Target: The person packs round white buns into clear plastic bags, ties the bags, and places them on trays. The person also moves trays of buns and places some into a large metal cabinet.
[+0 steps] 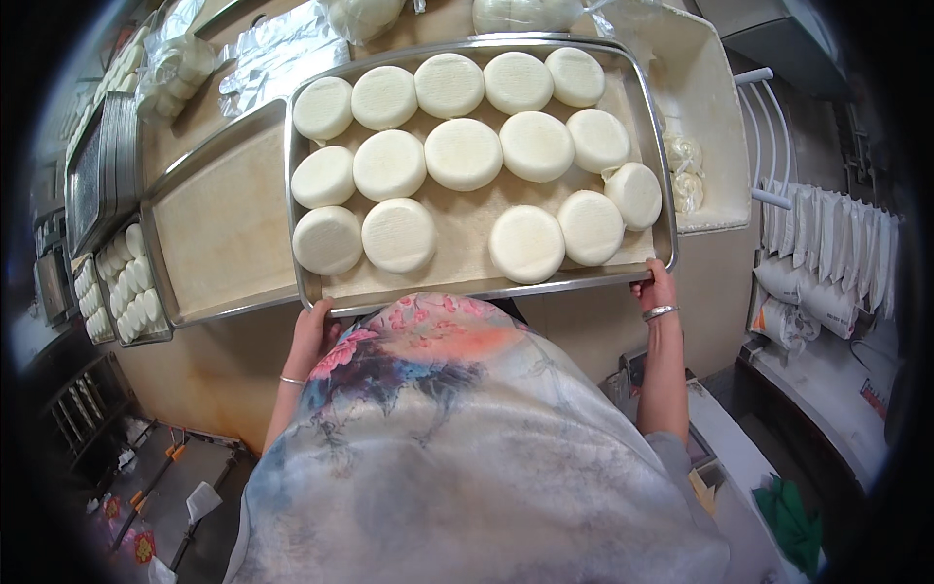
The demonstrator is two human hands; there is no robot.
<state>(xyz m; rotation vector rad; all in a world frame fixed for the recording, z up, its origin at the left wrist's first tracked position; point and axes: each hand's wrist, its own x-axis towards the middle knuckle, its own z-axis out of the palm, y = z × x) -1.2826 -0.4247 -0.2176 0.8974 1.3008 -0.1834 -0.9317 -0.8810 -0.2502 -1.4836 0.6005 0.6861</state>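
Note:
A large metal tray [460, 253] with a pale lining lies across the counter in front of me. Thick, flat-topped round white buns [399, 236] sit on it in three rows, with a gap in the nearest row. At the tray's near left corner, my left hand [312, 327] is closed on the rim, its fingers partly hidden. My right hand [657, 285] grips the near right corner, fingers curled around the edge. Each wrist wears a bracelet. Between my hands, my patterned clothing [467, 419] comes up close to the tray's near edge.
A second lined tray [229, 209] adjoins on the left. Beyond it are stacked metal trays [105, 170] and trays of small white pieces [136, 287]. Clear plastic bags [282, 58] lie behind. A white tub [710, 127] with bagged buns stands right, beside a white rack [769, 136].

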